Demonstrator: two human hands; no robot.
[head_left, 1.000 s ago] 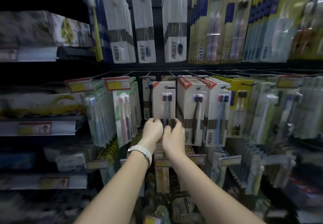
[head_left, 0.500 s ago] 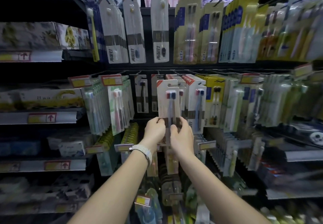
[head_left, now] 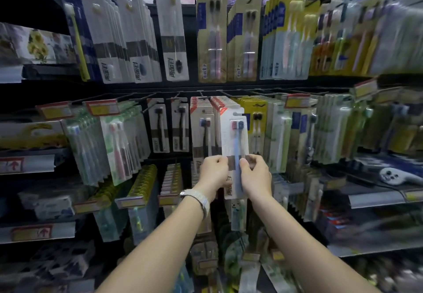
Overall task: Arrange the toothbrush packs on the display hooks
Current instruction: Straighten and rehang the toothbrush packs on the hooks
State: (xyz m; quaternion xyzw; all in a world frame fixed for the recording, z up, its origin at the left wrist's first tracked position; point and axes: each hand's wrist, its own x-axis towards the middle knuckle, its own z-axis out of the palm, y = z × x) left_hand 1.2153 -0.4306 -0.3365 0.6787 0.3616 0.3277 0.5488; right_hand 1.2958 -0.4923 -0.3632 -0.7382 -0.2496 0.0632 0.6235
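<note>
A white toothbrush pack (head_left: 235,137) with a red corner and two brushes, red and blue heads, stands upright in front of the middle row. My left hand (head_left: 214,173) grips its lower left edge and my right hand (head_left: 256,176) pinches its lower right edge. The pack's top sits level with a row of identical packs (head_left: 202,119) hanging on black display hooks (head_left: 201,93). I cannot tell whether its hole is on a hook.
Rows of other toothbrush packs hang above (head_left: 174,41), left (head_left: 109,141) and right (head_left: 332,128). Yellow price tags (head_left: 101,107) stick out from hook ends. Boxed goods fill the shelves at left (head_left: 32,132). A white shower head (head_left: 393,175) lies on the right shelf.
Both hands have carried the pack to the right, from the leftmost white stack to the front of a stack further right. The camera view has tilted up and shifted.
</note>
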